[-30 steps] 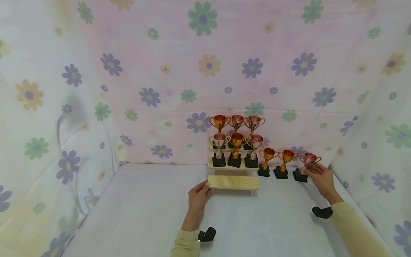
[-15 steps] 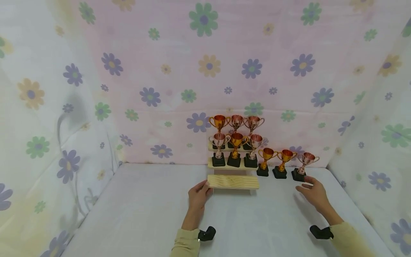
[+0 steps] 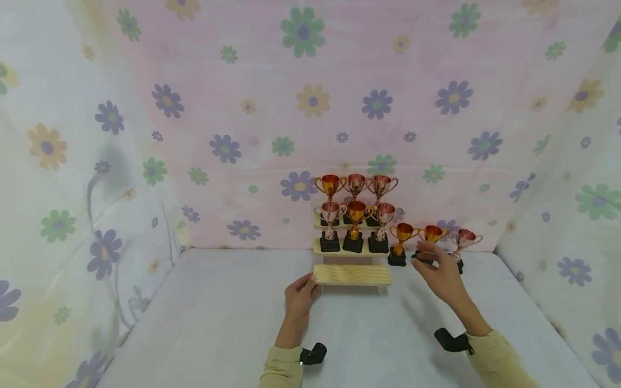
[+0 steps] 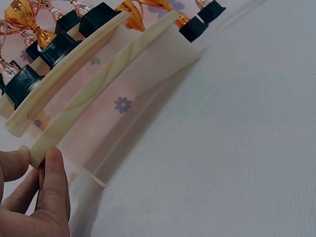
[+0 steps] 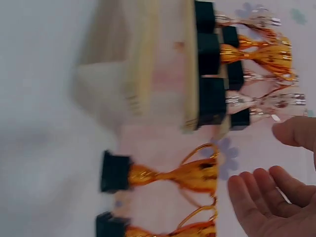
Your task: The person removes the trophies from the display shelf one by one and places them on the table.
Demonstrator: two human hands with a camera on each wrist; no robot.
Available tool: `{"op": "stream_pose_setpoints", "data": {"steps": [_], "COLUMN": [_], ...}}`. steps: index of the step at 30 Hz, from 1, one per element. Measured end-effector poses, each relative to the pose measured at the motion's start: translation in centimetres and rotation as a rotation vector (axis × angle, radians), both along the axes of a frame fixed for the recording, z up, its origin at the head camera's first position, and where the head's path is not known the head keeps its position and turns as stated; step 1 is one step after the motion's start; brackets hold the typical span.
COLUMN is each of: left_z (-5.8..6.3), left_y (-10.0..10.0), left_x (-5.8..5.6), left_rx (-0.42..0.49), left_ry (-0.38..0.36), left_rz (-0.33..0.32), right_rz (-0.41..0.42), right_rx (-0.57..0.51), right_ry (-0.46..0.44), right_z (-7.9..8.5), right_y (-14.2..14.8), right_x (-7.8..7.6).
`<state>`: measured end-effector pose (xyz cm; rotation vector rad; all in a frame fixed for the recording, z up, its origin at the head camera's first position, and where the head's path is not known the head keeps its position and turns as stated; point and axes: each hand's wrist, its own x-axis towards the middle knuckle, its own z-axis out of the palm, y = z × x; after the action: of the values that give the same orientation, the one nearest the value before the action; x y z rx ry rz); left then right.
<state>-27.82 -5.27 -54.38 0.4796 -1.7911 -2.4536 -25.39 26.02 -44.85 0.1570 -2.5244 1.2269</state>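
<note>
My left hand (image 3: 299, 302) pinches the left end of the bare lowest step (image 3: 352, 274) of a wooden tiered stand; the left wrist view shows thumb and fingers (image 4: 54, 180) on that board. To the stand's right, two gold trophy cups and a rose-coloured one stand upright on the cloth. My right hand (image 3: 440, 275) is in front of the second gold trophy (image 3: 433, 233), partly covering its base. In the right wrist view its fingers (image 5: 259, 197) and thumb are spread apart, holding nothing, near the first gold trophy (image 5: 173, 175). The rose trophy (image 3: 466, 238) is partly behind this hand.
On the stand's middle step (image 3: 317, 247) are a gold trophy (image 3: 356, 214) and two rose ones. Behind them, the top step bears a gold trophy (image 3: 330, 186) and two rose ones. A flowered cloth backdrop (image 3: 252, 178) rises behind the white table (image 3: 218, 312).
My right hand has let go of the rose trophy at the far right, drawn back, and moved left to the gold trophies. The left hand has stayed on the lowest step.
</note>
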Motion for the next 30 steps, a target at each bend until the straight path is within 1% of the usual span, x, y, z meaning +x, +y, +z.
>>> {"op": "stream_pose_setpoints", "data": {"steps": [3, 6, 9, 11, 13, 15, 18, 21, 25, 30], "left_z": [0.1, 0.2, 0.2, 0.2, 0.2, 0.2, 0.1, 0.1, 0.1, 0.3], "left_y": [-0.1, -0.2, -0.3, -0.2, -0.1, 0.0, 0.1, 0.0, 0.0, -0.2], "left_x": [0.2, 0.4, 0.5, 0.6, 0.6, 0.5, 0.6, 0.7, 0.7, 0.7], "left_rx": [0.002, 0.008, 0.012, 0.012, 0.008, 0.004, 0.002, 0.002, -0.006, -0.004], "left_ry": [0.015, 0.036, 0.045, 0.043, 0.04, 0.036, 0.039, 0.038, 0.022, 0.02], "left_rz": [-0.005, -0.014, -0.02, -0.024, -0.025, -0.02, -0.016, -0.017, -0.02, -0.016], "right_rz": [-0.03, -0.06, -0.063, -0.047, -0.016, 0.02, 0.047, 0.033, 0.021, 0.014], "right_rx": [-0.12, -0.225, -0.301, -0.332, -0.351, -0.369, -0.384, -0.39, -0.405, -0.42], "right_ry": [0.107, 0.203, 0.26, 0.265, 0.247, 0.225, 0.184, 0.176, 0.235, 0.327], "right_z": [1.3, 2.0, 2.5, 2.7, 2.9, 3.0, 3.1, 2.7, 2.3, 2.3], "right_y": [-1.5, -2.8, -4.0, -4.7, -5.2, -5.6, -6.1, -6.4, -6.5, -6.8], "right_x": [-1.1, -2.6, -4.2, -5.2, -6.0, -6.5, -7.1, -7.7, -8.1, -8.2]}}
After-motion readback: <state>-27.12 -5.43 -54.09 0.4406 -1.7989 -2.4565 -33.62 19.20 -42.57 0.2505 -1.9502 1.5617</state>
